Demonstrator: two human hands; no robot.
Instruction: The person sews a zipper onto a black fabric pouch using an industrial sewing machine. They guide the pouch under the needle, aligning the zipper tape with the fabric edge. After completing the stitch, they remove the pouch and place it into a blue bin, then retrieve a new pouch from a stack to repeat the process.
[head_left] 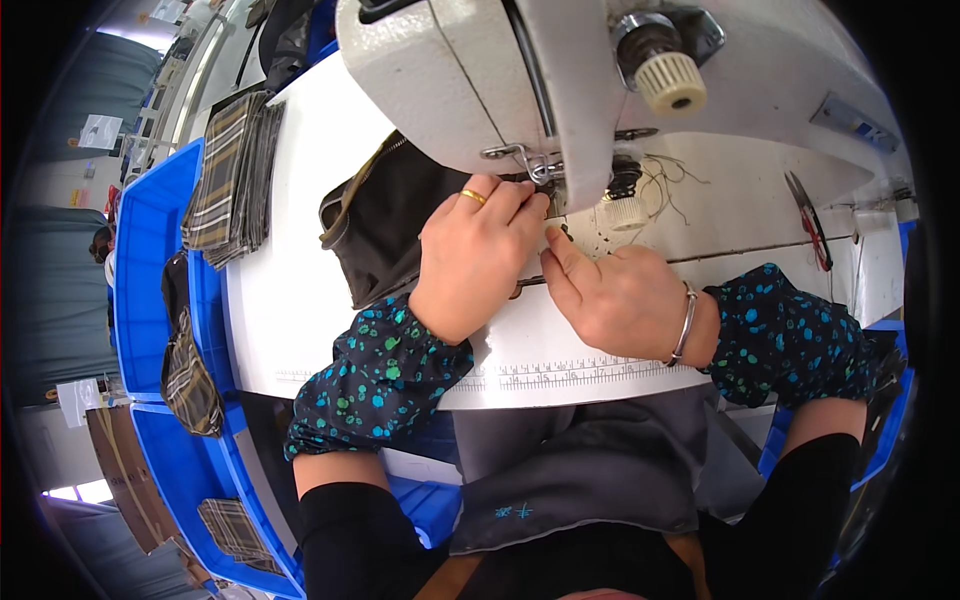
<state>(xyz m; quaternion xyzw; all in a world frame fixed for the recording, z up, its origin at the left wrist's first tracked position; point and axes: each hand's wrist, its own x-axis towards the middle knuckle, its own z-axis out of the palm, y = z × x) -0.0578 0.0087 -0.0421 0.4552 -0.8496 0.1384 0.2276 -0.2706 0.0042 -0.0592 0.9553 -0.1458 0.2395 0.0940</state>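
A black fabric pouch [385,225] with an olive edge and a zipper lies on the white table of a sewing machine [450,85], to the left of its needle area. My left hand [475,255], with a ring on one finger, is closed over the pouch's right part, fingers bent and fingertips beside the presser foot [556,192]. Just right of them, my right hand [625,295] has its thumb and index finger together near a small olive bit of fabric. What they grip is mostly hidden. Both forearms wear dark spotted sleeve covers.
Scissors [812,220] with red handles lie at the right of the table, and loose threads [672,190] by the machine. A stack of plaid fabric pieces [235,180] sits at the left edge. Blue bins [150,300] with more pieces stand left. A printed ruler [560,378] runs along the front.
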